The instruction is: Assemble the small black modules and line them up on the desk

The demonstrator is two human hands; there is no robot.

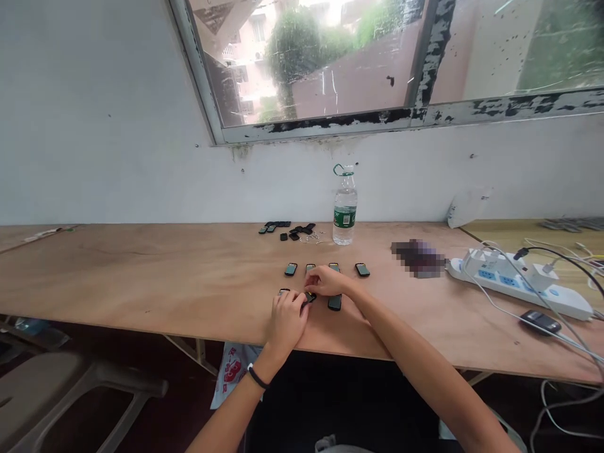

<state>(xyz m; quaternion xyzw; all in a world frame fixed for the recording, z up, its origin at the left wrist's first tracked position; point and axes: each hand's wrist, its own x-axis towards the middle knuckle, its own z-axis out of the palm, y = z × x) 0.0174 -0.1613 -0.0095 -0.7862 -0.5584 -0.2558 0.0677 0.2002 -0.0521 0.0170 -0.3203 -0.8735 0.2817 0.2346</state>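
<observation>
My left hand point(287, 316) rests at the table's front, its fingers closed around a small black phone-shaped piece point(309, 299) with a hint of yellow on it. From the right, my right hand point(326, 281) meets the piece with thumb and fingers pinched at its top; whatever those fingertips hold is too small to make out. Similar black pieces with grey-green faces lie in rows around the hands: one at the upper left point(291, 269), one at the far right point(362, 270), and one beside my right wrist point(335, 302). Others are partly hidden by my hands.
A water bottle point(345, 217) stands near the wall. Left of it lie a pile of black parts point(302, 230) and small pale bits point(312, 238). On the right are a blurred dark object point(419, 258), a power strip point(514, 280) with cables, and a black device point(540, 322).
</observation>
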